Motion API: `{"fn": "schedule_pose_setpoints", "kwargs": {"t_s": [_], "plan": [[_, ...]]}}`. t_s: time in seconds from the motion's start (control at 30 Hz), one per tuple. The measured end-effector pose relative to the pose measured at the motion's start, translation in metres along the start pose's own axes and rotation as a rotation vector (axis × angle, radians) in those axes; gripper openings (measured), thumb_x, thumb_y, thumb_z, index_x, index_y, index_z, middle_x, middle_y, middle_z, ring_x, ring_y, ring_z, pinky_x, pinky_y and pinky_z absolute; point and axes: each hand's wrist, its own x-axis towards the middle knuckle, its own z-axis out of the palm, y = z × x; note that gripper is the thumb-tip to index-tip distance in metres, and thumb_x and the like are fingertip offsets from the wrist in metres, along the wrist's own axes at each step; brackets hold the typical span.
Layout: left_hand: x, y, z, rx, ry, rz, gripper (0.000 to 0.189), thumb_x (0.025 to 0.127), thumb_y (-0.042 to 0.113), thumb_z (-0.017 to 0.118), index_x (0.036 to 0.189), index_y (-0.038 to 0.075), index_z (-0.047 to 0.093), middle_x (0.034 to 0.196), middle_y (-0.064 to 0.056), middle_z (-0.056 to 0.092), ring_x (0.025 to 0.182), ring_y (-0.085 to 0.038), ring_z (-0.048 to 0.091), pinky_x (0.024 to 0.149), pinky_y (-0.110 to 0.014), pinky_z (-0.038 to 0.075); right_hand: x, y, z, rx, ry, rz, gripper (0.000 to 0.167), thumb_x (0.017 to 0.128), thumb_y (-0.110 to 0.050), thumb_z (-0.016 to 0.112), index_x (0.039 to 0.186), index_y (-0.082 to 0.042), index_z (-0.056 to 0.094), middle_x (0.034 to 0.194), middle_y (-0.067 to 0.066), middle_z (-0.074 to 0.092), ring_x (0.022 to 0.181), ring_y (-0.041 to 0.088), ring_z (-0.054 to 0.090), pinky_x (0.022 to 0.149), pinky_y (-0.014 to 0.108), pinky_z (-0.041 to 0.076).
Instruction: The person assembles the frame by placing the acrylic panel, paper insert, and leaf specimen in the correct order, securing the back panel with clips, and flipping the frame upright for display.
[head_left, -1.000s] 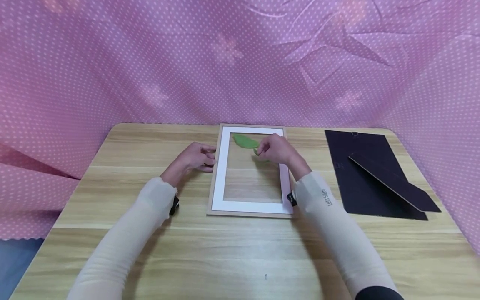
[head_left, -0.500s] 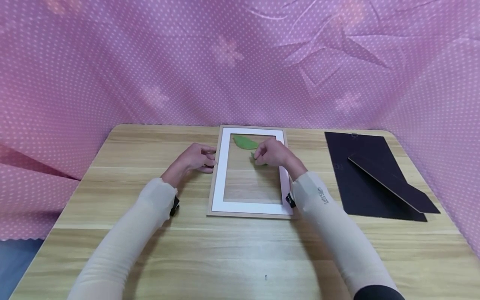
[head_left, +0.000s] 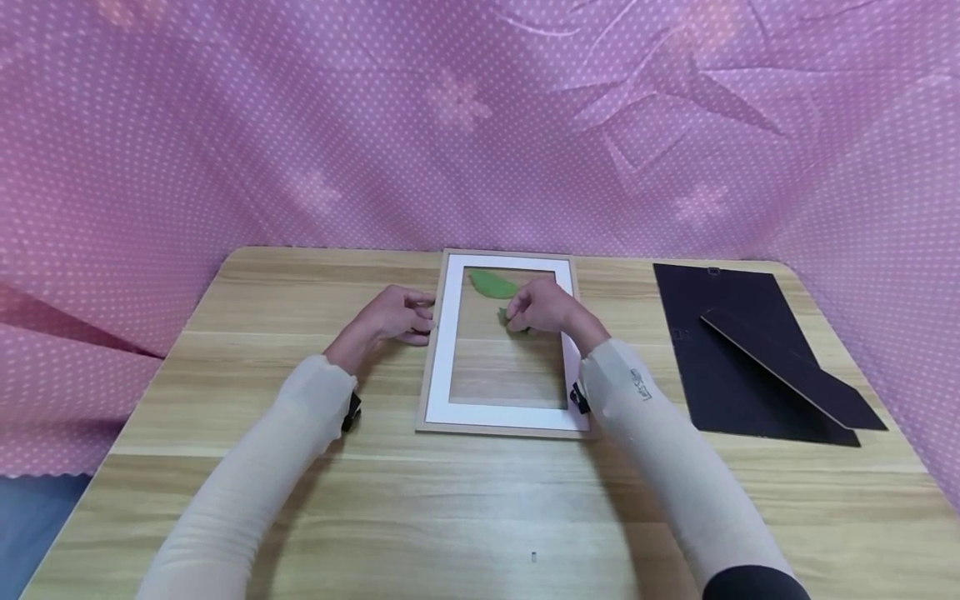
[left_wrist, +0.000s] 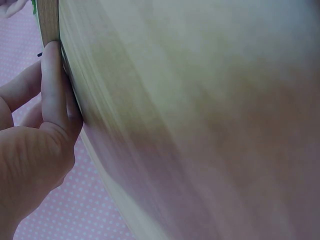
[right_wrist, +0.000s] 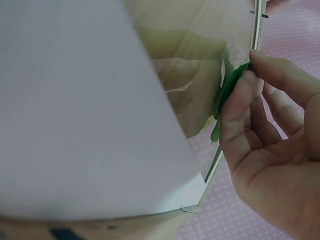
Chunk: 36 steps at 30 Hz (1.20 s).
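The right hand [head_left: 546, 307] pinches a small leaf [right_wrist: 232, 85] between thumb and fingers, over the upper right part of the frame's pane [head_left: 506, 371]; whether the leaf touches the pane, I cannot tell. The pane mirrors hand and leaf in the right wrist view. A larger leaf [head_left: 492, 284] lies within the opening, near its top edge and just beside the right hand's fingers.

The left hand [head_left: 395, 314] is loose, its fingers slightly bent and touching the left side of the frame [head_left: 495, 431] without closing round it. The frame lies flat on the table [head_left: 420, 517], at the far edge, with a white mat [head_left: 444, 358] round its opening.

Well apart to the right lies a black board [head_left: 690, 375], its stand [head_left: 795, 367] aslant across it and jutting past its edge. A tiny speck [head_left: 534, 557] sits near the front. Pink dotted cloth [head_left: 375, 125] hangs behind the table
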Motion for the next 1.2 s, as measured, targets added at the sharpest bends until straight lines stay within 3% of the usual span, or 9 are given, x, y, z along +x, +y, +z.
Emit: {"fn": "schedule_pose_setpoints", "kwargs": {"t_s": [1.2], "plan": [[-0.0018,0.0047,0.0002,0.008,0.002,-0.020,0.062,0.093,-0.014,0.063,0.151,-0.002,0.043,0.112,-0.018,0.055,0.086,-0.019,0.065,0.083,-0.032,0.064,0.0080,-0.0018,0.0026,0.055,-0.031,0.021,0.011,0.095,-0.002,0.069,0.103,0.003,0.072,0.100,0.012,0.068,0.094,0.022,0.061,0.081,0.030,0.063]]}}
